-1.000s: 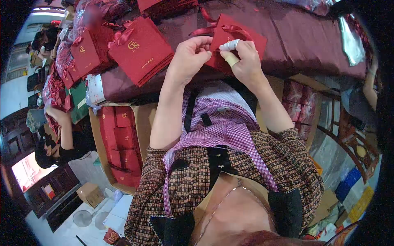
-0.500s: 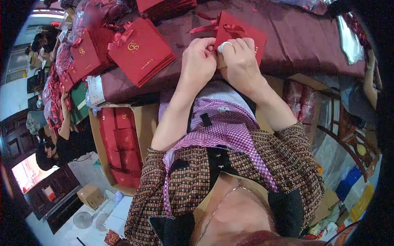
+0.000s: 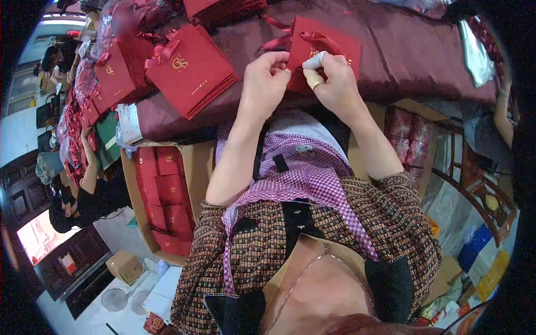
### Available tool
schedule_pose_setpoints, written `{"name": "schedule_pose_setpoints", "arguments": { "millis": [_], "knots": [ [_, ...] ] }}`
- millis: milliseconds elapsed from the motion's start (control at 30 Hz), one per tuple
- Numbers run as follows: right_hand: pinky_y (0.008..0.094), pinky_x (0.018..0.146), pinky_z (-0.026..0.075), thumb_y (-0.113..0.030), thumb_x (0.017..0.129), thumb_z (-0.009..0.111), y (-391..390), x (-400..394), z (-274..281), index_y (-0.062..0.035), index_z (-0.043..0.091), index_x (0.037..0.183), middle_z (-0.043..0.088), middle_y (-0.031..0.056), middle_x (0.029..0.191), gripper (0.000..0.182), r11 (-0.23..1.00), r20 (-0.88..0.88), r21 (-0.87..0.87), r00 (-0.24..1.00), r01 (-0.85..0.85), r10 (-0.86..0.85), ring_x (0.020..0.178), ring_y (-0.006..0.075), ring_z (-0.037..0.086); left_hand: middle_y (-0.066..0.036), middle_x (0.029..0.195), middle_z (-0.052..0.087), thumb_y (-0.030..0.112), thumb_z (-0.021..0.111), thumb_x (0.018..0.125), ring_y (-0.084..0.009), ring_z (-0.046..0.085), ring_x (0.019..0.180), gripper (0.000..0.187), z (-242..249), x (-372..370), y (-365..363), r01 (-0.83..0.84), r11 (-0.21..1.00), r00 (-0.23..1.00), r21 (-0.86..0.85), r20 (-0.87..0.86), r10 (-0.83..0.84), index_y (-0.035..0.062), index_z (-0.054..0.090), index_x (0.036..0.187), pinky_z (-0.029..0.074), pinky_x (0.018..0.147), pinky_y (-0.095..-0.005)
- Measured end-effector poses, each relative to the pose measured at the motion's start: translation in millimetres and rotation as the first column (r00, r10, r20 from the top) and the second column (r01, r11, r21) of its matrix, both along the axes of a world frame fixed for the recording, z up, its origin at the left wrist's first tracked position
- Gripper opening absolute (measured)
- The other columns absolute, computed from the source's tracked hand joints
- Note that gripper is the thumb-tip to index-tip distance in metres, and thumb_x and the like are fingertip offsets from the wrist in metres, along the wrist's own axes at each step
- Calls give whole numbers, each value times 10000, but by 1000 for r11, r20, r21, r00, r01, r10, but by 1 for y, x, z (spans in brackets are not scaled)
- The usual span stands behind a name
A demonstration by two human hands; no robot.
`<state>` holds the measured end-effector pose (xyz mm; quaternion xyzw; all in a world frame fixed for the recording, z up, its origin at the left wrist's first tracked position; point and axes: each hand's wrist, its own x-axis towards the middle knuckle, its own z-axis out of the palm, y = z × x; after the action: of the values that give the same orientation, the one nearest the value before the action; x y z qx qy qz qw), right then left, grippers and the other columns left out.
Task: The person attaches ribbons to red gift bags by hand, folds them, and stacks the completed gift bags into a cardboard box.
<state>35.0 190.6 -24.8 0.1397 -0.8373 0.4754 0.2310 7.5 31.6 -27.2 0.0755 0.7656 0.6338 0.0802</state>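
A red gift bag (image 3: 352,47) with a dark red satin ribbon (image 3: 279,42) and gold print lies on the cloth-covered table in front of me. At its left edge is my left hand (image 3: 265,85), fingers curled and thumb close to the forefinger; what they grip, if anything, is too small to make out. Over the front of the bag my right hand (image 3: 340,85) is closed in a pinch, its contents hidden. A white finger cover sits on one of its fingers and a tan band on another.
Left of my hands lie a stack of red bags (image 3: 192,70) and another bag pile (image 3: 117,75). A carton (image 3: 195,167) of red bags stands below the table edge (image 3: 167,125). Another person (image 3: 95,195) works at the left; an arm (image 3: 502,111) shows far right.
My hands have moved apart. The right one has shifted slightly right and turned, uncovering more of the bag's front; the left has moved slightly left.
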Motion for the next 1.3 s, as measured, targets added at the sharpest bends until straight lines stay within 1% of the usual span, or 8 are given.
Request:
{"name": "schedule_pose_setpoints", "arguments": {
  "millis": [100, 167, 267, 367, 567, 1000, 1167, 1300],
  "knots": [
    [381, 617, 475, -21, 745, 640, 1, 1, -2, -2, 591, 773, 636, 144, 707, 59, 997, -2, 65, 999, 37, -37, 666, 302, 623, -23, 916, 600, -41, 586, 784, -70, 538, 788, 337, 3, -1, -3, 29, 998, 997, 55, 76, -33, -55, 584, 1121, 452, 713, -198],
    [373, 647, 469, -37, 752, 650, 1, 1, -1, -9, 599, 780, 641, 131, 720, 64, 999, 104, -33, 995, 18, -14, 682, 289, 620, -24, 920, 596, -42, 587, 783, -72, 537, 800, 338, 5, -2, -3, 31, 995, 992, 92, 116, -42, -56, 583, 1121, 450, 722, -199],
    [372, 661, 466, -45, 754, 659, 1, 1, -2, -13, 605, 788, 646, 126, 740, 71, 1000, 67, -21, 998, 18, -16, 693, 287, 615, -25, 921, 591, -39, 590, 783, -75, 535, 812, 341, 5, -1, -3, 29, 996, 992, 88, 116, -40, -59, 580, 1123, 447, 737, -201],
    [371, 698, 458, -47, 756, 659, 0, 2, -3, -19, 608, 801, 653, 122, 769, 74, 998, 135, -59, 991, 18, -10, 725, 292, 614, -25, 931, 595, -41, 590, 783, -73, 532, 819, 345, 4, -1, -3, 36, 996, 993, 87, 105, -45, -52, 581, 1127, 445, 745, -202],
    [364, 763, 424, -51, 754, 663, 0, 1, -3, -31, 611, 817, 650, 107, 790, 84, 1000, 72, 10, 997, 23, -24, 768, 277, 593, -25, 950, 605, -44, 589, 785, -58, 523, 775, 344, 3, -1, -2, 42, 997, 997, 68, 59, -46, -38, 586, 1129, 444, 708, -193],
    [351, 733, 438, -49, 743, 675, -4, 2, -2, -28, 624, 822, 647, 111, 784, 97, 998, 111, -59, 994, 29, -22, 732, 283, 594, -33, 809, 618, -30, 595, 751, -62, 531, 681, 286, -2, -1, 2, -30, 998, 999, 60, -33, 32, -57, 620, 1035, 463, 642, -217],
    [378, 760, 402, -9, 708, 640, -7, 1, -6, -54, 566, 813, 612, 103, 754, 136, 985, -107, 157, 993, 72, -55, 748, 276, 595, -64, 808, 630, -31, 590, 745, -86, 552, 678, 292, 5, 2, 3, -15, 998, 996, -59, -84, 10, -54, 619, 1034, 474, 646, -238],
    [383, 765, 389, -5, 673, 636, -9, 2, -6, -72, 538, 822, 588, 103, 748, 190, 944, -199, 312, 979, 111, -50, 780, 274, 589, -25, 819, 613, -56, 560, 778, -57, 534, 708, 284, 6, 7, 9, -75, 979, 983, -187, -181, 41, -46, 624, 1054, 448, 642, -194]
  ]
}}
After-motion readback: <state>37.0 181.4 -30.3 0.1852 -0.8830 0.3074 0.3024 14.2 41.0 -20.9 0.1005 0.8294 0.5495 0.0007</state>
